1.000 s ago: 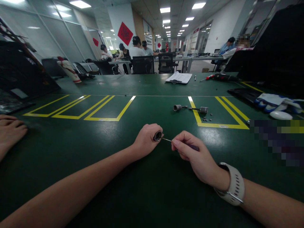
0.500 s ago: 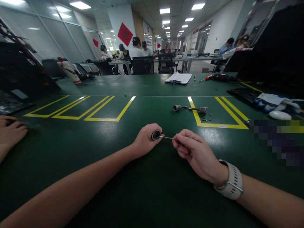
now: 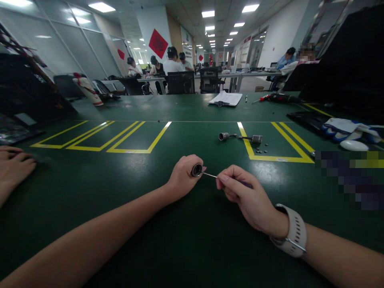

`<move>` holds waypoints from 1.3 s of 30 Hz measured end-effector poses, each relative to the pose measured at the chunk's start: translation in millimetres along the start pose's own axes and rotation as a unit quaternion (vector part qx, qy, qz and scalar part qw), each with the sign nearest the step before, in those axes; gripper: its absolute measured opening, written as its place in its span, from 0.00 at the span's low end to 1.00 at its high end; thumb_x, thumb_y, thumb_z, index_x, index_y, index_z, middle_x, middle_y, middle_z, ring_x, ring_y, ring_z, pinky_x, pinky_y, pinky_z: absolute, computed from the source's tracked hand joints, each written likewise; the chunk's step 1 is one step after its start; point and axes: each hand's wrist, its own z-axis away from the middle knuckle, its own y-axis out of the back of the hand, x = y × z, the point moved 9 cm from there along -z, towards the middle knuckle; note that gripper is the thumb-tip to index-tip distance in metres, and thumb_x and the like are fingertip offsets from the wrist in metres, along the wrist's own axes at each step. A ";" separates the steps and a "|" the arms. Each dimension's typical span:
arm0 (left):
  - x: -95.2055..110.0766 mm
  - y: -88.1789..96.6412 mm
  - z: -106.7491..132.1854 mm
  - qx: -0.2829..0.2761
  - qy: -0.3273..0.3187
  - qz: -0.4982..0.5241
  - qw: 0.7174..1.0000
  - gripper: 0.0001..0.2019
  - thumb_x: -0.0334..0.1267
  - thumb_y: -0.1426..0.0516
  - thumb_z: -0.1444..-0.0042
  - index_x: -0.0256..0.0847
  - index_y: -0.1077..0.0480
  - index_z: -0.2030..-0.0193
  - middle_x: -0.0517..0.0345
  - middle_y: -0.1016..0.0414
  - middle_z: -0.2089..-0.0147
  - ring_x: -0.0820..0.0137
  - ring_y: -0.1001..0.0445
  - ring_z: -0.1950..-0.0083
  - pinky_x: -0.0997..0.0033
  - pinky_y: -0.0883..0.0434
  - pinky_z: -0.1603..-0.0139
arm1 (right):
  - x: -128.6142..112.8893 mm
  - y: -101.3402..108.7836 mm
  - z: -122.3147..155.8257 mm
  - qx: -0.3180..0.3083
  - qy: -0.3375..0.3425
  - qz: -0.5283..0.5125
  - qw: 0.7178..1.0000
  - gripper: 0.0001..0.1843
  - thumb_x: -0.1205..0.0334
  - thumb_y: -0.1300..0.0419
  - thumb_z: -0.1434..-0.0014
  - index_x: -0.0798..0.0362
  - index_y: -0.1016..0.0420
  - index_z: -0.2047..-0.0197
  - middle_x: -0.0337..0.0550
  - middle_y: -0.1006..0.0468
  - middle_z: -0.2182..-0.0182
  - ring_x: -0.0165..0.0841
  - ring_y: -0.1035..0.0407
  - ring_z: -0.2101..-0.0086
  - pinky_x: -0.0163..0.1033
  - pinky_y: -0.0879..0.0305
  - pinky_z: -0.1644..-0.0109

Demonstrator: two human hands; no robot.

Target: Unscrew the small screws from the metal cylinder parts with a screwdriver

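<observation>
My left hand (image 3: 183,176) is closed round a small round metal part (image 3: 197,170), its open end turned toward my right hand. My right hand (image 3: 240,192) pinches a thin screwdriver (image 3: 210,175) with a dark handle; its tip sits in the metal part. Both hands rest on the green table (image 3: 120,192). Further off on the table lie two more metal parts joined by a thin tool (image 3: 240,138) and a few tiny screws (image 3: 261,151).
Another person's hand (image 3: 13,168) rests at the left edge. White and blue gloves (image 3: 345,128) and a white mouse (image 3: 355,145) lie at right. A clipboard with paper (image 3: 225,98) and a red-handled screwdriver (image 3: 261,98) sit farther back. People sit at desks behind.
My right hand shifted slightly with the screwdriver, its handle turning in my fingers; the tip stays in the metal part. My left hand barely moved.
</observation>
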 end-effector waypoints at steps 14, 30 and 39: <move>-3.5 -3.1 -1.8 -0.013 0.012 -0.008 1.000 0.07 0.31 0.46 0.46 0.38 0.38 0.74 0.63 0.35 0.73 0.73 0.36 0.71 0.72 0.40 0.68 | -0.6 7.3 -1.9 0.013 0.011 0.020 1.000 0.09 0.56 0.43 0.41 0.51 0.30 0.68 0.35 0.32 0.73 0.24 0.47 0.78 0.33 0.51 0.77; -1.7 1.5 -0.2 0.018 -0.008 0.069 0.997 0.10 0.34 0.44 0.46 0.38 0.41 0.75 0.64 0.38 0.74 0.75 0.38 0.73 0.75 0.41 0.70 | 18.1 2.7 -8.1 0.002 -0.104 -0.203 0.974 0.07 0.61 0.41 0.44 0.55 0.30 0.71 0.38 0.30 0.75 0.22 0.50 0.80 0.30 0.58 0.79; -1.2 -3.8 -0.6 -0.014 -0.003 0.024 1.000 0.07 0.32 0.45 0.46 0.38 0.39 0.74 0.63 0.36 0.73 0.74 0.37 0.71 0.73 0.40 0.68 | 5.6 10.5 -5.4 0.036 -0.034 -0.103 0.993 0.08 0.59 0.41 0.43 0.53 0.30 0.72 0.37 0.30 0.75 0.23 0.48 0.79 0.31 0.55 0.78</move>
